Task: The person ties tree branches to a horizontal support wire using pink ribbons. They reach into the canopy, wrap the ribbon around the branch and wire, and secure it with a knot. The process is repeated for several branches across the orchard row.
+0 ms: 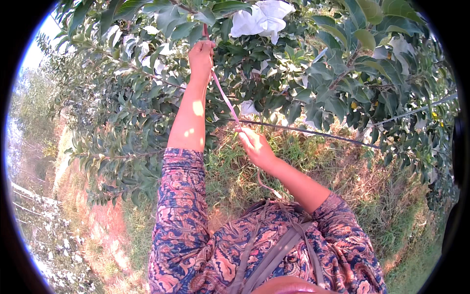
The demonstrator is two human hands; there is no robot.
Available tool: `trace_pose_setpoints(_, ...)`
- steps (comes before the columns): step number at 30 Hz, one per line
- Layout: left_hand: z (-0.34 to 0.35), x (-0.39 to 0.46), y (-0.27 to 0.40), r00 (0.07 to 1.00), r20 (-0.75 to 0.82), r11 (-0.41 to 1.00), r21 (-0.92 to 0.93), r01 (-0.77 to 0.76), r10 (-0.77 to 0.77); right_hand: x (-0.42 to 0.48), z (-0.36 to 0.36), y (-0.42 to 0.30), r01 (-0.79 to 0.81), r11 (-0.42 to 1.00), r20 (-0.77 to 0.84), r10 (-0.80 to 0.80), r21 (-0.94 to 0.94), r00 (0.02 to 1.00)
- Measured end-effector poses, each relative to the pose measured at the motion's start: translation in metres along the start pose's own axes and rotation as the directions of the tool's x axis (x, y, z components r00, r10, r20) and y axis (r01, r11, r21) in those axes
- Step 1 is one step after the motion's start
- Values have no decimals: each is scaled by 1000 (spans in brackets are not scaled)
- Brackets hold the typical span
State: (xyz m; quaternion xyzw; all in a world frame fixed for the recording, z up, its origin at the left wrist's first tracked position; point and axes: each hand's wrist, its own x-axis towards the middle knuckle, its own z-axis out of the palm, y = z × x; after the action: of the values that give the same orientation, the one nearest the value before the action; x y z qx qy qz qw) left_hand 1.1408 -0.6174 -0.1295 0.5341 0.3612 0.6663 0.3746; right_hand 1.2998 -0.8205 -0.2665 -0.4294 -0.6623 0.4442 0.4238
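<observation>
A pink ribbon-like strap (224,96) runs taut and slanting between my two hands. High up, among the leaves of a fruit tree branch (180,24), my left hand (202,60) is closed around it. Above that fist a darker reddish length continues up into the foliage, where its upper end is hidden. Lower and to the right, my right hand (255,145) pinches the strap between thumb and fingers. Below this hand a loose pink tail hangs in a curve towards my waist.
White fruit bags (261,20) hang in the foliage, several more behind. A dark line (304,131) crosses beyond my right hand, and a pale line (415,110) slants at the right. Leafy branches (352,70) surround the work. Grass (315,165) covers the ground below.
</observation>
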Motion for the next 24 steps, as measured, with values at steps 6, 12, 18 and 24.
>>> trace_pose_setpoints(6,4,3,-5,982,-128,990,-3,-141,140,11,-18,3,125,990,-33,-128,-71,991)
trace_pose_setpoints(12,-28,-32,-43,978,-183,994,46,-96,103,4,-9,37,53,966,75,-35,-252,997)
trace_pose_setpoints(18,-22,-61,-77,988,-150,999,43,-25,32,-12,6,61,-1,878,171,94,-479,981)
trace_pose_setpoints(24,-36,-92,-120,993,-122,986,164,22,-2,-23,19,74,-88,813,249,277,-575,928)
